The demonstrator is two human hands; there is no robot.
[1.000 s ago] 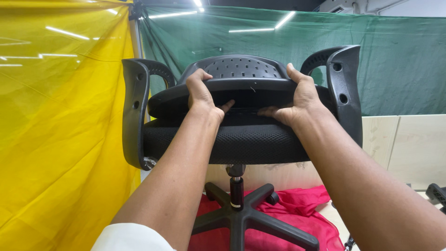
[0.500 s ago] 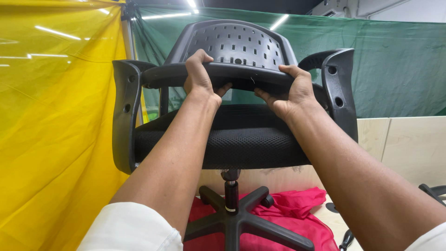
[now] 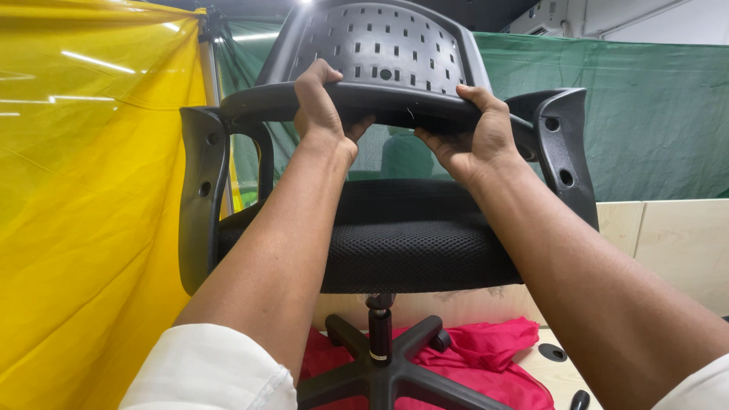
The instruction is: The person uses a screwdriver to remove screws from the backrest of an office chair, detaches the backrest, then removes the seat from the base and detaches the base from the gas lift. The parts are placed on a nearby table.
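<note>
hands: our left hand and right hand both clamp the lower rim of the chair back | place: held above the seat, apart from it | axis: rim runs left-right, hands equally near

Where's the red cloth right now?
In the head view the red cloth lies low and right of centre on the floor, under the chair's black star base and below the mesh seat.

The backrest top runs past the upper frame edge. The arms hide much of the mesh seat; the star base is cut off below.
</note>
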